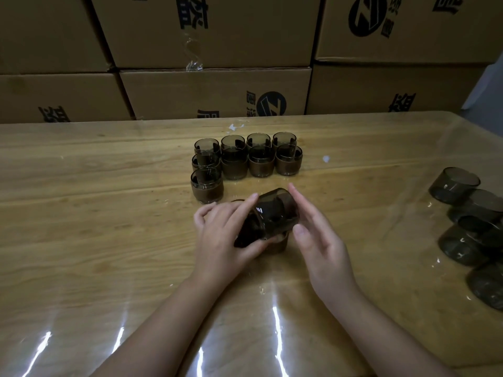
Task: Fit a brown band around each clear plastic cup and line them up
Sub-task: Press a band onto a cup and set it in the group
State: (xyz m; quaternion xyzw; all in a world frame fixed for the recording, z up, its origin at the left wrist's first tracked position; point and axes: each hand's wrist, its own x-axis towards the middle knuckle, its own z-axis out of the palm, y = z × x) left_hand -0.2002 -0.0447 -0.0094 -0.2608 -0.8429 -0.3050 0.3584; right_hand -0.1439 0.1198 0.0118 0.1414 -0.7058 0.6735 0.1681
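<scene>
A smoky clear cup (272, 213) lies tilted on its side at the middle of the table, its base pointing away to the right. My left hand (226, 238) grips it near the rim, fingers curled over the top and thumb underneath. A brown band (280, 244) shows just below the cup, partly hidden by it. My right hand (318, 235) is beside the cup's base with straight fingers, close to or touching it. Behind, several banded cups (245, 159) stand upright in rows.
Several bare cups (468, 227) lie stacked in a heap at the right edge of the wooden table (109, 213), which is covered by a glossy clear sheet. Stacked cardboard boxes (212, 91) form a wall along the table's far edge.
</scene>
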